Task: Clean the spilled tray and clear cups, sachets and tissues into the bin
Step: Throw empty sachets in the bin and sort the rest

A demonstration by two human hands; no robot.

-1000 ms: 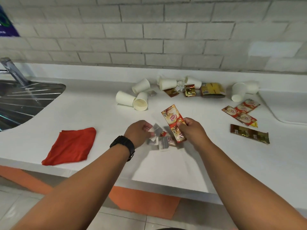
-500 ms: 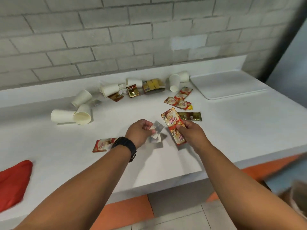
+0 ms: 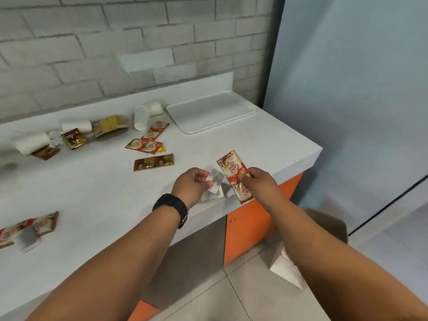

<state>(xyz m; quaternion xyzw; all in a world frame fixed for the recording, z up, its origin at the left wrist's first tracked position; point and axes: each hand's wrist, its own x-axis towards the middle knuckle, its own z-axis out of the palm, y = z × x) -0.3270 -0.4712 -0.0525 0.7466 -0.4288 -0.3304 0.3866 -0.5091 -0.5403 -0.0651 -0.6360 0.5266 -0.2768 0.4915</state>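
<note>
My right hand [image 3: 257,184] pinches a red and white coffee creamer sachet strip [image 3: 232,169] held upright over the counter's front right edge. My left hand [image 3: 188,185], with a black watch on its wrist, grips silver torn sachet pieces [image 3: 215,181] just left of the strip. On the white counter lie more sachets: a brown pair [image 3: 154,162], a red cluster [image 3: 148,141], gold ones [image 3: 110,125] and a strip at the near left [image 3: 30,227]. White paper cups [image 3: 141,118] lie near the wall. An empty white tray [image 3: 208,113] sits at the back right.
The counter [image 3: 92,193] ends at a rounded corner on the right, above orange cabinet doors [image 3: 245,228]. Below my right arm stands a bin with a white liner [image 3: 287,267] on the tiled floor. A grey brick wall runs behind; a pale blue wall is at the right.
My view has swung right: the sink and red cloth have left the view, the tray and bin have come in. Both hands have moved right with what they hold, towards the counter's corner.
</note>
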